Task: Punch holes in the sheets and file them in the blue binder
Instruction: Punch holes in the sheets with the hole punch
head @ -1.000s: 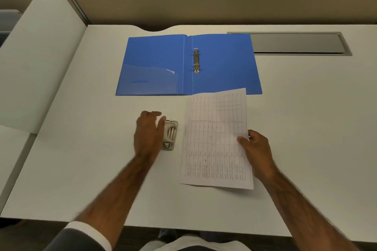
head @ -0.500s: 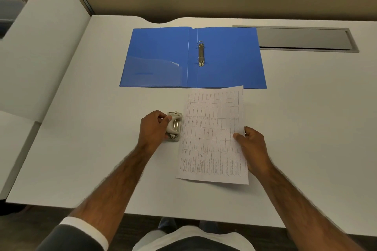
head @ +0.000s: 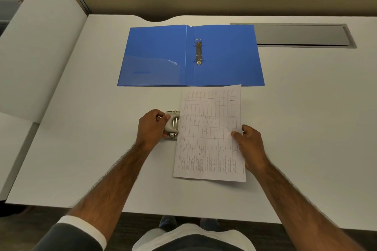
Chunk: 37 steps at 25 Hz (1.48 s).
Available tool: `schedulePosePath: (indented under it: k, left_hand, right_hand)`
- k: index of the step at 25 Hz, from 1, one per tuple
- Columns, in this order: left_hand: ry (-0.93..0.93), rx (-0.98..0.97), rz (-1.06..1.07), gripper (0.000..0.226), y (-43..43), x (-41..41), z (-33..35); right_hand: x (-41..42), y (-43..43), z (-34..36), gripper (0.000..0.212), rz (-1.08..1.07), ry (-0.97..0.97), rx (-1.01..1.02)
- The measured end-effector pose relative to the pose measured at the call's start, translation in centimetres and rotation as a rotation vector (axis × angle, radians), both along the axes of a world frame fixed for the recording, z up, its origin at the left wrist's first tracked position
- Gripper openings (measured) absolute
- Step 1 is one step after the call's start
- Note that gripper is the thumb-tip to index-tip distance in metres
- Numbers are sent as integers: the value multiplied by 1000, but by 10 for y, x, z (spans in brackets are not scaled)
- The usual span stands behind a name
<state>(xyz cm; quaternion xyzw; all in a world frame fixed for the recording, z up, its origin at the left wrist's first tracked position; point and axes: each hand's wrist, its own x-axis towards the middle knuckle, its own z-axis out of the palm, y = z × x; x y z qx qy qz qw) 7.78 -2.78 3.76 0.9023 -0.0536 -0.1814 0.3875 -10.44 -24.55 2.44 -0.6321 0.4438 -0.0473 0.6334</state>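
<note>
Both hands are busy and well apart, one on each side of the paper. The left hand [head: 152, 128] grips the hole punch [head: 173, 123], fingers curled over its pale lever from the left, with the thumb tip on top. The right hand [head: 252, 145] pinches the right edge of the printed sheet [head: 210, 138], thumb on top and the other fingers tucked beneath.

The sheet carries a ruled table with small text along its near end. It lies between the two hands, slightly skewed, and its near edge casts a thin shadow on the white table [head: 306, 108]. Its left edge meets the right side of the hole punch; whether it sits inside the slot cannot be told from this angle. Its far right corner reaches the near edge of the blue binder [head: 224, 57].

The binder lies open and flat farther back on the table, both covers spread. Its metal ring mechanism [head: 198, 52] sits just right of the spine, and a clear pocket [head: 151, 71] covers the lower part of the left cover. No sheet is on the rings.

Behind the binder's right cover a grey recessed panel [head: 302, 35] is set into the tabletop. A pale divider screen [head: 40, 47] stands along the table's left side. A dark sleeve with a white cuff [head: 77, 232] shows on the left arm.
</note>
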Motion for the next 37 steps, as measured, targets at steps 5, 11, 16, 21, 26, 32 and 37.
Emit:
schedulePosePath:
  k: [5,11,16,21,26,32,37]
  left_hand:
    - [-24,26,-12,25,2,-1,-3]
    - [-43,63,-26,26,0,-1,-2]
    - [-56,103,-49,27,0,1,-2]
    - [-62,108,-57,28,1,0,-2]
    - [-58,122,-64,29,0,0,-1]
    - [-65,135,-77,30,-1,0,0]
    - [-82,143,-90,30,-2,1,0]
  right_hand:
    - [4,4,-5,14,42,27,-54]
    - [12,12,-5,12,76,30,-74]
    - [21,12,-3,12,83,24,-107]
    - [29,11,-2,12,120,40,-113]
    - [27,8,-1,13,121,55,-121]
    - [27,4,-3,23,172,84,-166]
    - [26,6,-5,21,174,90,-191]
